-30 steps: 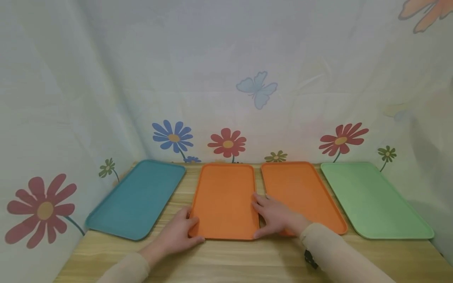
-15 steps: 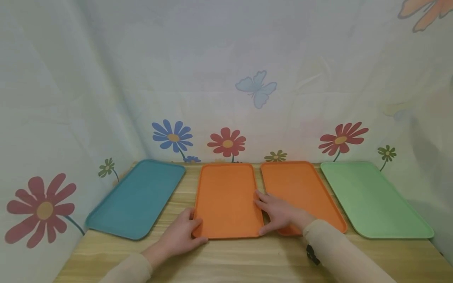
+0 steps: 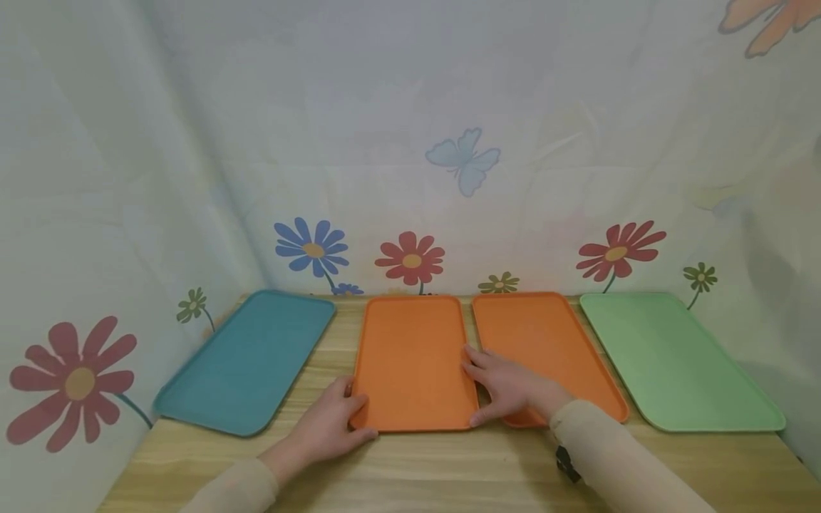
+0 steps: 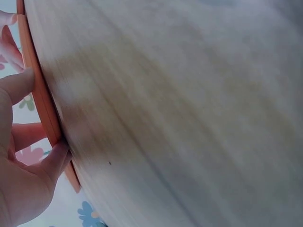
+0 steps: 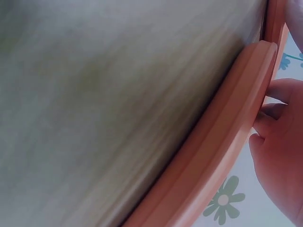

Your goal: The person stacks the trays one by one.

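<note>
Two orange rectangular trays lie flat side by side in the head view. Both hands grip the near end of the middle-left orange tray. At its near left corner is my left hand, fingers along the side and thumb by the front edge. My right hand holds the near right corner, fingertips on the right rim and thumb at the front. Its wrist and palm overlap the other orange tray. In the left wrist view, the thumb meets the tray's edge. An orange rim crosses the right wrist view.
A blue tray lies to the left, and a light green tray to the right. All rest on a wood-grain table. A white cloth printed with flowers hangs behind and at the sides.
Since a second ago, the held orange tray's near end has shifted slightly right, both hands moving with it. Over the last half second, hands and trays look still.
</note>
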